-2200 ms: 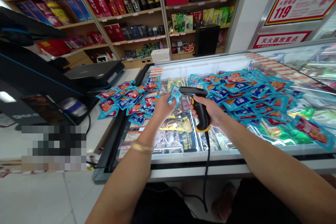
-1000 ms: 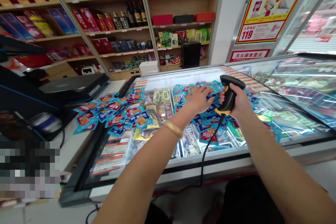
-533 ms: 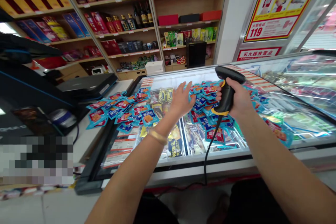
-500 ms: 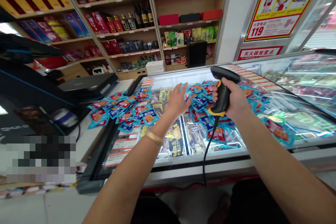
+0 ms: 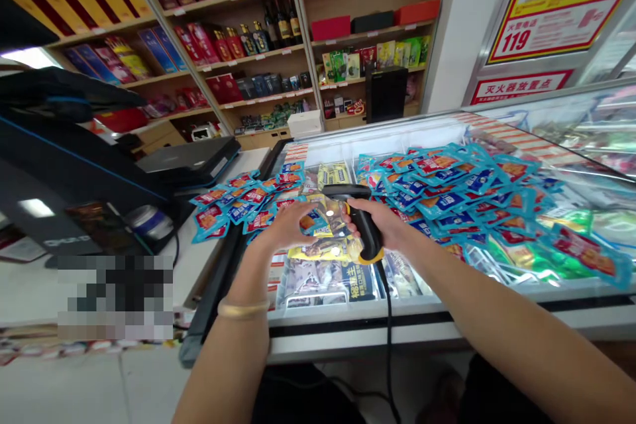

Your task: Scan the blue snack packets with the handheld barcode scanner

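Observation:
My right hand [image 5: 375, 222] is wrapped round the grip of a black and yellow barcode scanner [image 5: 368, 230], its head pointing left and its cable hanging down. To the left, my left hand [image 5: 285, 225], with a gold bangle at the wrist, has thumb and fingers apart beside a blue snack packet [image 5: 309, 220]; whether it touches the packet I cannot tell. Its hand covers part of the left group of blue and red snack packets [image 5: 256, 195]. A larger heap of the same packets [image 5: 442, 185] lies on the glass freezer lid right of the scanner.
Under the glass of the chest freezer [image 5: 322, 344] are several yellow and white bags. A black checkout machine [image 5: 74, 165] stands at the left. Shelves [image 5: 258, 99] with boxes and bottles line the back. One packet [image 5: 589, 253] lies near the freezer's front right.
My right hand has brought the scanner left, away from the right heap. My left hand has drawn left to the left group of packets. The view has shifted slightly.

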`<move>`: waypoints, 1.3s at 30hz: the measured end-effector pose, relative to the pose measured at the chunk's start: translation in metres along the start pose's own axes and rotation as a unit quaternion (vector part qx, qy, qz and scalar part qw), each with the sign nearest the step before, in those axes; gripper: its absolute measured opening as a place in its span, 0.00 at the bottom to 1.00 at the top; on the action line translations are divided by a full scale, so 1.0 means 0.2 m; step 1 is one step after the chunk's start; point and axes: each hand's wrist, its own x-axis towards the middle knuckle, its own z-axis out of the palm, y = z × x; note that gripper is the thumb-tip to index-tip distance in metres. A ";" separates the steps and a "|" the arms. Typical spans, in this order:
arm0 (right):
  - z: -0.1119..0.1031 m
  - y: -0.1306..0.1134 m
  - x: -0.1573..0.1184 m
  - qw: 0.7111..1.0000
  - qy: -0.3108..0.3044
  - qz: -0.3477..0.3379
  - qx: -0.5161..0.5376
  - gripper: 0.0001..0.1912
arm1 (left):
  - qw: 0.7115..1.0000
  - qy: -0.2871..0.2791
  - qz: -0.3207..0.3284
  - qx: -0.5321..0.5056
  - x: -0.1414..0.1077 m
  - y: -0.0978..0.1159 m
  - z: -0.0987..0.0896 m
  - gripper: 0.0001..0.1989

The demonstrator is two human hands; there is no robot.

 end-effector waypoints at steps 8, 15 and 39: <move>-0.02 0.02 -0.01 1.000 0.018 -0.001 0.011 0.10 | 0.996 0.067 0.001 -0.066 -0.03 0.05 0.04 0.23; -0.03 0.02 -0.02 0.999 0.023 -0.011 0.025 0.08 | 0.911 0.287 -0.097 -0.280 0.00 0.05 0.05 0.16; -0.01 0.06 -0.06 0.997 -0.014 -0.059 -0.037 0.15 | 0.756 0.239 -0.130 -0.595 0.04 0.20 0.15 0.14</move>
